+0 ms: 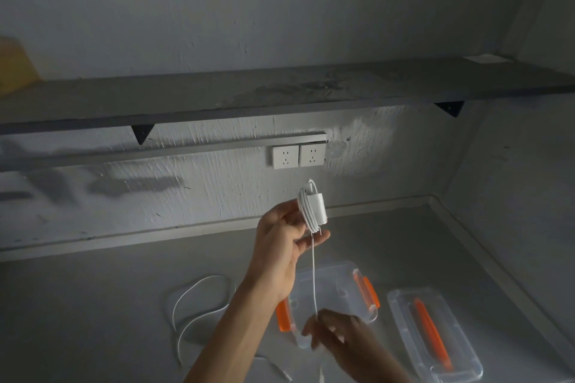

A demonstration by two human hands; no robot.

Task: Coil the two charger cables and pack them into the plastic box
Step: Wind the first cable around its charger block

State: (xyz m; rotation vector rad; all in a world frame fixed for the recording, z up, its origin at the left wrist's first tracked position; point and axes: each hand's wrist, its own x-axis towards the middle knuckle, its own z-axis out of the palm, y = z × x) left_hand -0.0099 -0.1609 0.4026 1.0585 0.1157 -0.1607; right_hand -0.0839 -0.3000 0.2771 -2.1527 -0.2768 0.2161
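White cable (314,277) hangs straight down from the charger (312,208) gripped in my left hand (284,246); my right hand (337,337), directly below, pinches its tail over the plastic box (351,286).

A dim grey counter (93,305) meets a rough plastered wall (217,25), with a dusty shelf (217,96) on black brackets above two sockets (298,156), perhaps unused
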